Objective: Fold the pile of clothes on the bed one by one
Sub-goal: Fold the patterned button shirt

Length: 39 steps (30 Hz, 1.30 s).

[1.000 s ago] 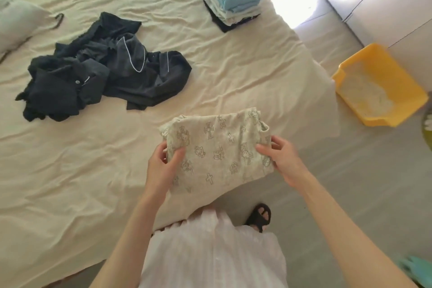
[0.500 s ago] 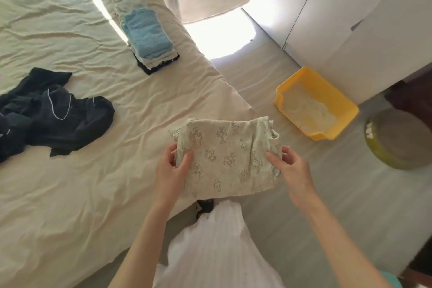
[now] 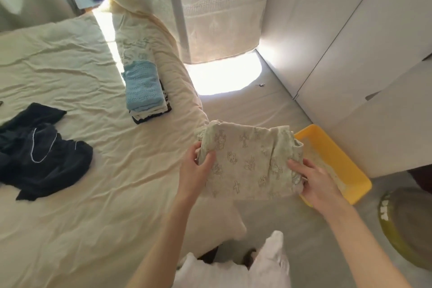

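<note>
Bare left hand (image 3: 195,170), bare right hand (image 3: 315,182); forearms uncovered, no sleeves visible. White faintly striped fabric garment (image 3: 233,269) on torso. Dark footwear (image 3: 249,256) below it, unclear.

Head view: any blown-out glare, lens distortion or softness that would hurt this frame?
Head view: sunlight under the curtain blows out a floor patch and a strip across the bed; wide-angle bowing curves the wardrobe doors; the folded printed garment, held by the left hand and right hand, is slightly soft yet readable.
</note>
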Each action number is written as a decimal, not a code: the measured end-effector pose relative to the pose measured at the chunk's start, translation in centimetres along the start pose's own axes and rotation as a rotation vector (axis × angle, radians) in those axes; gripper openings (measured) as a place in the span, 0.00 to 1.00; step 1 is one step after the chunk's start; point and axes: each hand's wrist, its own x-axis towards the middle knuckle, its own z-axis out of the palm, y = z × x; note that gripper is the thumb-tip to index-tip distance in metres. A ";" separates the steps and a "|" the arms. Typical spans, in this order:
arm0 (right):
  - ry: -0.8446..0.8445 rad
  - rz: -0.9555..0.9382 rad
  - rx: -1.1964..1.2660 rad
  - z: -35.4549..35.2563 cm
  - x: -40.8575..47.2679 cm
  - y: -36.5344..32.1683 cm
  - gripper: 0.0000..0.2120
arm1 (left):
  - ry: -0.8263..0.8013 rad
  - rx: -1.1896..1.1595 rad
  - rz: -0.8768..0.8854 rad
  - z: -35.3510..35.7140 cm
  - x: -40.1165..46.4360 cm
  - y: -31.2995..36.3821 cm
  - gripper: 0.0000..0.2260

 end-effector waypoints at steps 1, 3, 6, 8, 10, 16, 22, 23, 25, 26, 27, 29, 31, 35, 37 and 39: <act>-0.028 0.031 0.006 -0.8 1.5 -1.8 0.18 | 0.005 -0.002 0.001 1.7 1.1 0.6 0.10; -0.061 0.072 -0.031 -2.3 5.1 -5.2 0.18 | 0.028 -0.010 -0.016 4.9 3.3 1.4 0.10; -0.111 0.102 -0.130 -3.4 11.3 -9.9 0.14 | 0.121 -0.043 -0.040 9.3 6.4 1.8 0.10; -0.165 0.113 -0.222 -3.4 14.9 -12.8 0.15 | 0.244 -0.102 -0.079 12.1 8.0 2.0 0.09; -0.218 0.110 -0.307 -3.6 17.4 -15.8 0.14 | 0.353 -0.154 -0.143 14.9 9.1 2.4 0.09; -0.365 0.056 -0.432 -3.0 24.5 -23.2 0.13 | 0.437 -0.131 -0.175 19.2 13.3 5.6 0.09; -0.618 0.050 -0.589 7.6 30.2 -24.7 0.13 | 0.701 -0.186 -0.187 14.9 17.2 7.0 0.07; -0.644 0.047 -0.622 9.5 31.1 -24.6 0.13 | 0.748 -0.207 -0.200 13.9 17.9 6.9 0.07; -0.682 0.044 -0.669 13.0 33.1 -24.7 0.14 | 0.803 -0.225 -0.218 12.2 20.2 6.9 0.09; -0.698 0.041 -0.690 14.7 34.3 -24.9 0.14 | 0.813 -0.227 -0.222 11.3 21.7 7.1 0.11; -0.711 0.041 -0.706 16.6 35.7 -25.2 0.14 | 0.818 -0.223 -0.223 10.3 23.6 7.4 0.12; -0.728 0.045 -0.713 20.5 38.1 -26.2 0.14 | 0.825 -0.190 -0.210 8.2 27.2 8.5 0.10; -0.762 0.040 -0.714 24.5 40.1 -27.6 0.14 | 0.839 -0.183 -0.187 6.3 30.4 9.9 0.09; -0.799 0.035 -0.745 31.7 43.4 -29.8 0.20 | 0.867 -0.213 -0.217 3.0 35.0 11.6 0.10; -0.819 0.038 -0.774 35.2 45.3 -30.0 0.20 | 0.900 -0.223 -0.255 1.5 36.8 11.5 0.10; -0.848 0.056 -0.818 38.6 47.1 -29.7 0.16 | 0.949 -0.237 -0.294 0.2 38.8 11.0 0.10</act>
